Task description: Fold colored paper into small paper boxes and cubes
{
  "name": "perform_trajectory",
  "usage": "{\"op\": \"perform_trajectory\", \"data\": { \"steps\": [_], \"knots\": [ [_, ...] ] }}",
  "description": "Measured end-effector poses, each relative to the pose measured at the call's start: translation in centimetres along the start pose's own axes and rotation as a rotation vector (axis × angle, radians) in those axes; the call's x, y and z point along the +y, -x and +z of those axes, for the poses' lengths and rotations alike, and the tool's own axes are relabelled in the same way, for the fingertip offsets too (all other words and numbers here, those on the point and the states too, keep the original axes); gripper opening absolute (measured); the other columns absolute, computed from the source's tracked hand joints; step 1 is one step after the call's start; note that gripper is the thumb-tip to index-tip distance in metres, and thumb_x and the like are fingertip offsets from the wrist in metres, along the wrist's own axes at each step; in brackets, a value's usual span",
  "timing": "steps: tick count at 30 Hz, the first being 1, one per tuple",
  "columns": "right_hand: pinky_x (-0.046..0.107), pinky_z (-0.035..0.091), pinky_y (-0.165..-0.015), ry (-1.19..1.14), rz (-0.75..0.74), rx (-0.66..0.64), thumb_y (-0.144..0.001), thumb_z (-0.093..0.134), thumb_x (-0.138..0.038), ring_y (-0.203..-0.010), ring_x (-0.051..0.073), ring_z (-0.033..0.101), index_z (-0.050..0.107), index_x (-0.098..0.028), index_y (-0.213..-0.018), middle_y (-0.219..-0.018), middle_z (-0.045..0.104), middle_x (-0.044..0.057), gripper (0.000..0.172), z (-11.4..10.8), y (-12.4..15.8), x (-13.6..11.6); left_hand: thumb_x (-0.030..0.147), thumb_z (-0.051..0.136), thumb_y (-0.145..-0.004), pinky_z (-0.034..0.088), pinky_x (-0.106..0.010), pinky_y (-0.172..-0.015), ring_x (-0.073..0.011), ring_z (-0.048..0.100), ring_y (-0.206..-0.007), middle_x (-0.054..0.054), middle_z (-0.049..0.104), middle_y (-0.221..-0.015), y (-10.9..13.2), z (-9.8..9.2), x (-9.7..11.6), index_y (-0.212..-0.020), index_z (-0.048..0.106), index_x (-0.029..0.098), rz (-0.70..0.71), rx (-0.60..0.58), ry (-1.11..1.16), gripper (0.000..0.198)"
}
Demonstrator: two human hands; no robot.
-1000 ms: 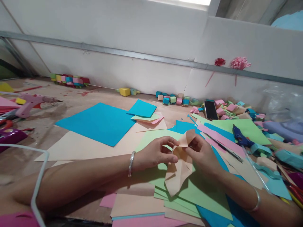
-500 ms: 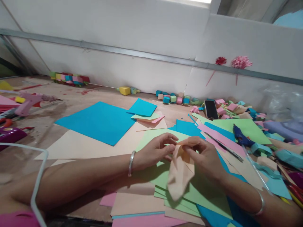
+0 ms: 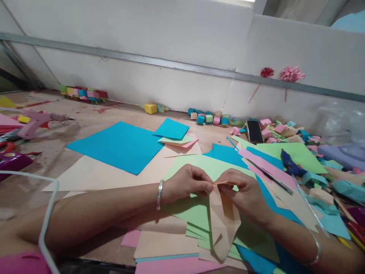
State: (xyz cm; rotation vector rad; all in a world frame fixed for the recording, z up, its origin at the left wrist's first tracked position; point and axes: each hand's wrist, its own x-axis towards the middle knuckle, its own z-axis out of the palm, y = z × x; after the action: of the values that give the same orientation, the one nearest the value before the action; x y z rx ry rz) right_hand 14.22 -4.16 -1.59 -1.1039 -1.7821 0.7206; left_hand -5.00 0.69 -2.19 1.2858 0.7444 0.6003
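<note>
Left hand (image 3: 186, 182): pinched top edge of folded peach paper piece (image 3: 224, 224).
Right hand (image 3: 245, 192): gripped same edge.
Paper: hung over green sheets (image 3: 196, 211), near bench's front edge.
Change: upper flap flattened, piece lower than before.

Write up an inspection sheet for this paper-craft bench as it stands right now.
Surface: wooden tabletop, largely covered by loose coloured sheets.
Job's things: peach folded paper, pinched at its top edge, hanging down over the green sheets.
Clutter: large blue sheet; pink glue gun far left; blue glue gun; phone; small folded paper blocks along the wall.
Hands: left hand and right hand both pinch the peach paper; a bangle on each wrist.
Cables: white cord looping at lower left.
Surroundings: white wall with metal rail; two paper flowers fixed to it.
</note>
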Motion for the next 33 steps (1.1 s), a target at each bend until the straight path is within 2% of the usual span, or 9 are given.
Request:
{"op": "perform_trajectory", "data": {
  "steps": [4,6,9,13,16,20,26,29,33],
  "knots": [
    [0.027,0.047,-0.063,-0.068,0.047,0.004,-0.076,0.066,-0.013,-0.07,0.015,0.062,0.074,-0.024,-0.073,-0.075,0.069,0.002,0.014,-0.2,0.1,-0.5,0.027,0.083,-0.064,0.047,-0.028,-0.074,-0.0124,0.06,-0.073,-0.004,0.065,-0.079,0.3,0.1,0.1,-0.081,0.068,0.012,-0.076,-0.122,0.255,0.027],
    [0.028,0.047,-0.064,-0.069,0.08,0.034,-0.073,0.067,-0.013,-0.071,0.016,0.063,0.074,-0.024,-0.074,-0.076,0.07,0.001,0.013,0.0,0.2,-0.8,0.026,0.084,-0.062,0.047,-0.027,-0.072,-0.0114,0.059,-0.073,-0.003,0.063,-0.079,0.4,0.2,0.2,-0.084,0.065,0.013,-0.134,-0.192,0.368,0.032],
    [0.028,0.046,-0.062,-0.042,0.068,0.083,-0.071,0.067,-0.01,-0.068,0.015,0.061,0.07,-0.023,-0.071,-0.074,0.067,0.0,0.012,0.3,0.3,-1.0,0.026,0.086,-0.061,0.044,-0.022,-0.065,-0.0093,0.056,-0.067,0.0,0.06,-0.074,0.6,0.4,0.3,-0.081,0.062,0.013,-0.166,-0.245,0.411,0.034],
    [0.031,0.047,-0.068,-0.073,-0.064,0.115,-0.077,0.065,-0.013,-0.078,0.017,0.06,0.063,-0.021,-0.073,-0.079,0.062,0.001,0.009,0.4,0.2,-1.0,0.028,0.085,-0.062,0.044,-0.024,-0.065,-0.0092,0.056,-0.065,0.001,0.059,-0.07,0.6,0.4,0.5,-0.08,0.062,0.014,-0.186,-0.204,0.425,0.032],
    [0.031,0.044,-0.068,-0.052,-0.113,0.145,-0.078,0.066,-0.016,-0.081,0.017,0.058,0.055,-0.021,-0.071,-0.08,0.058,0.002,0.014,0.2,0.1,-1.0,0.028,0.085,-0.062,0.046,-0.027,-0.07,-0.011,0.058,-0.069,0.0,0.06,-0.074,0.5,0.3,0.4,-0.078,0.061,0.013,-0.19,-0.175,0.429,0.032],
    [0.029,0.042,-0.063,-0.011,-0.165,0.116,-0.078,0.066,-0.013,-0.078,0.017,0.056,0.053,-0.021,-0.072,-0.08,0.056,0.001,0.017,-0.1,0.1,-1.0,0.027,0.085,-0.062,0.048,-0.028,-0.072,-0.0111,0.058,-0.069,0.0,0.061,-0.074,0.4,0.2,0.1,-0.076,0.06,0.013,-0.182,-0.155,0.449,0.031],
    [0.03,0.046,-0.07,0.175,-0.27,0.044,-0.078,0.058,-0.006,-0.082,0.017,0.057,0.054,-0.021,-0.073,-0.084,0.058,0.003,0.016,-0.4,-0.2,-1.1,0.026,0.085,-0.062,0.048,-0.029,-0.074,-0.0127,0.06,-0.073,-0.001,0.063,-0.078,0.3,0.1,-0.1,-0.075,0.059,0.013,-0.175,-0.119,0.481,0.032],
    [0.033,0.048,-0.073,0.277,-0.319,-0.009,-0.076,0.053,-0.003,-0.087,0.019,0.058,0.057,-0.02,-0.08,-0.088,0.06,0.005,0.018,-0.7,-0.3,-1.4,0.027,0.086,-0.061,0.049,-0.029,-0.073,-0.0126,0.06,-0.071,-0.001,0.063,-0.075,0.3,0.0,-0.1,-0.075,0.059,0.013,-0.181,-0.101,0.482,0.033],
    [0.039,0.049,-0.083,0.343,-0.366,-0.058,-0.074,0.052,-0.003,-0.099,0.024,0.057,0.061,-0.021,-0.102,-0.103,0.062,0.01,0.035,-1.1,0.0,-1.6,0.032,0.085,-0.062,0.049,-0.028,-0.072,-0.0116,0.06,-0.068,0.0,0.061,-0.071,0.1,-0.3,0.0,-0.07,0.057,0.013,-0.161,-0.09,0.504,0.035]
  ]
}}
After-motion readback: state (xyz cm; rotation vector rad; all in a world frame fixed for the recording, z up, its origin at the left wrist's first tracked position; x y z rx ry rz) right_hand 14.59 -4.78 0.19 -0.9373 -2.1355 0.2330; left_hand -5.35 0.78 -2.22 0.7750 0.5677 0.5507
